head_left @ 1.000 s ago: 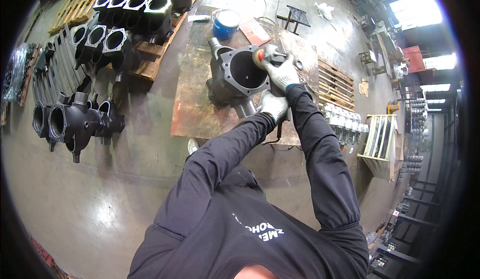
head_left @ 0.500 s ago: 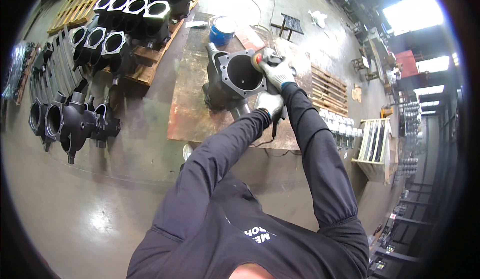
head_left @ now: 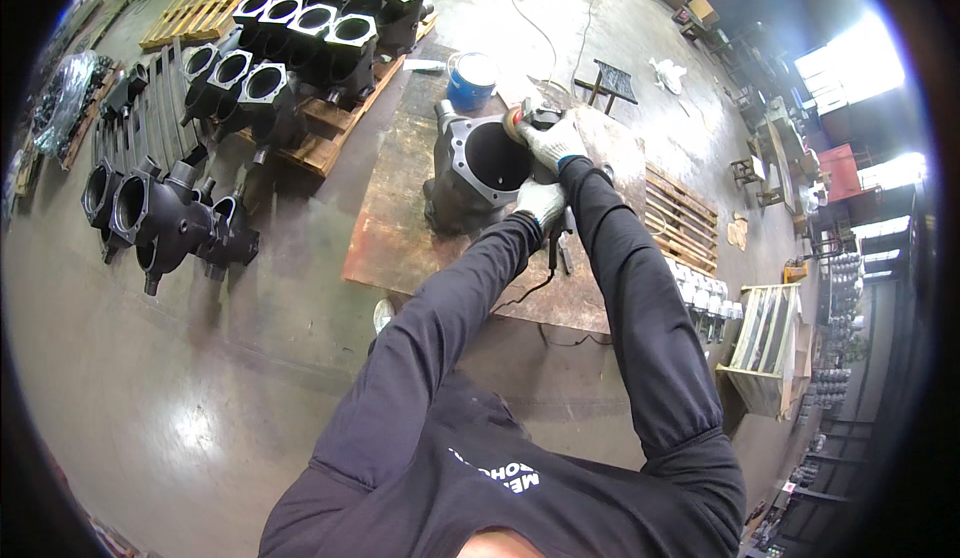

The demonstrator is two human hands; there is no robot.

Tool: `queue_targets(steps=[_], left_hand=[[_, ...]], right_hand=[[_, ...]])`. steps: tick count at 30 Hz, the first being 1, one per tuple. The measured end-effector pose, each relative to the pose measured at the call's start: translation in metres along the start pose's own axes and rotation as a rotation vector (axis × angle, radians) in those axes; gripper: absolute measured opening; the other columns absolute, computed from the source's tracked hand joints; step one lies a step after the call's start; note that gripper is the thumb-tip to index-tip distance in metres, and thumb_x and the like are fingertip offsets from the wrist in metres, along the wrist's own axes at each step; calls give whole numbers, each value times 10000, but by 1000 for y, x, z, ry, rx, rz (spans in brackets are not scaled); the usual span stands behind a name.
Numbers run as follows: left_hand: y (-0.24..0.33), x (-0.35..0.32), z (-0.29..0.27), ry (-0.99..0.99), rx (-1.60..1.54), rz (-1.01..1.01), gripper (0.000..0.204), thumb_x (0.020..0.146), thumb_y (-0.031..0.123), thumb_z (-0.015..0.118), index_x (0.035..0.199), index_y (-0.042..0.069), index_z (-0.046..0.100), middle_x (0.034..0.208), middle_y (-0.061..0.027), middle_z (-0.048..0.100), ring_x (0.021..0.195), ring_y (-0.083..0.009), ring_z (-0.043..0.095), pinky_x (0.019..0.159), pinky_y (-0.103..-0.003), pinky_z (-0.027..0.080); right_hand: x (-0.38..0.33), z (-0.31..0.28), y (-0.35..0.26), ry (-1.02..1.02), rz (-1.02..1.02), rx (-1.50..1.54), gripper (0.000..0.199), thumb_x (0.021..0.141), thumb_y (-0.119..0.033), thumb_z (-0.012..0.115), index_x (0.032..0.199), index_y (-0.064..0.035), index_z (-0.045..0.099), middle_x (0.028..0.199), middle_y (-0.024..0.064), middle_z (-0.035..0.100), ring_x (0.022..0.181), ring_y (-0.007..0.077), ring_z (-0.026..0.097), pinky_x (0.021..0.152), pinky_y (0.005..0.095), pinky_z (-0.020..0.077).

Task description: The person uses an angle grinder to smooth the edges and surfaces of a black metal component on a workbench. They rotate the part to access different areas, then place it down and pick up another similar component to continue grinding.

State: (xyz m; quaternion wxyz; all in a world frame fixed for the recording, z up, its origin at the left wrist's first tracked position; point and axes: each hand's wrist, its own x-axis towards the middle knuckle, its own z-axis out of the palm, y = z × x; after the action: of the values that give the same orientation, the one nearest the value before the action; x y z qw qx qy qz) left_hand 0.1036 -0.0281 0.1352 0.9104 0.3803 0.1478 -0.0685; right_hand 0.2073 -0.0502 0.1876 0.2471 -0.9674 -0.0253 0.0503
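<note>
Closest in, two arms in dark sleeves reach forward from the bottom of the view. The left hand [head_left: 541, 201], in a pale glove, is wrapped around the back of an angle grinder [head_left: 548, 220], where its black cord [head_left: 528, 288] hangs down, so the tool stays steady. The right hand [head_left: 556, 141], also gloved, is clenched on the front of the grinder, pressing its round disc [head_left: 514, 125] against the top edge of a grey metal casting [head_left: 476, 175]. The casting is a big hollow housing with a wide round hole. It lies on its side with the hole turned toward the person, so the rim is easy to reach. It rests on a rusty steel plate [head_left: 400, 228] that lies flat on the floor and works like a low counter. Just past the casting stands a blue paint can [head_left: 471, 80]. On the left floor sit black painted housings [head_left: 160, 220], and farther back more of them are lined up on wooden pallets [head_left: 320, 150], kept out of the way. To the right is an empty pallet [head_left: 680, 213].
</note>
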Motion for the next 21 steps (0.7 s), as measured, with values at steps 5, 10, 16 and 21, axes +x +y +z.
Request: queue_targets(steps=[5, 10, 16, 21], left_hand=[[-24, -26, 20, 108, 196, -126, 388, 963, 285, 599, 1192, -25, 647, 985, -150, 721, 871, -252, 694, 738, -403, 534], [-74, -75, 37, 24, 168, 10, 454, 967, 309, 638, 1275, -19, 574, 1174, -132, 712, 1064, -233, 694, 897, -361, 549], [-28, -71, 20, 185, 379, -197, 392, 893, 144, 711, 1224, -40, 607, 1162, -155, 737, 1112, -264, 688, 954, -362, 523], [-34, -32, 5, -45, 583, -263, 425, 853, 247, 706, 1120, -82, 667, 1113, -200, 743, 1044, -288, 725, 871, -368, 559]], right_hand=[[-25, -10, 31, -60, -84, 105, 1127, 783, -530, 816, 1465, 124, 203, 1322, 314, 611, 1231, 376, 642, 1036, 385, 505], [-96, -29, 64, -72, -25, 145, 1115, 790, -501, 834, 1490, 118, 225, 1325, 290, 610, 1220, 370, 635, 1052, 396, 485], [-70, -6, 43, -47, -36, 128, 1118, 774, -567, 804, 1455, 131, 256, 1250, 320, 644, 1183, 406, 661, 1004, 388, 518], [-54, -7, 42, 90, 62, 120, 1095, 762, -499, 847, 1418, 165, 275, 1301, 309, 613, 1213, 360, 635, 1037, 382, 489]])
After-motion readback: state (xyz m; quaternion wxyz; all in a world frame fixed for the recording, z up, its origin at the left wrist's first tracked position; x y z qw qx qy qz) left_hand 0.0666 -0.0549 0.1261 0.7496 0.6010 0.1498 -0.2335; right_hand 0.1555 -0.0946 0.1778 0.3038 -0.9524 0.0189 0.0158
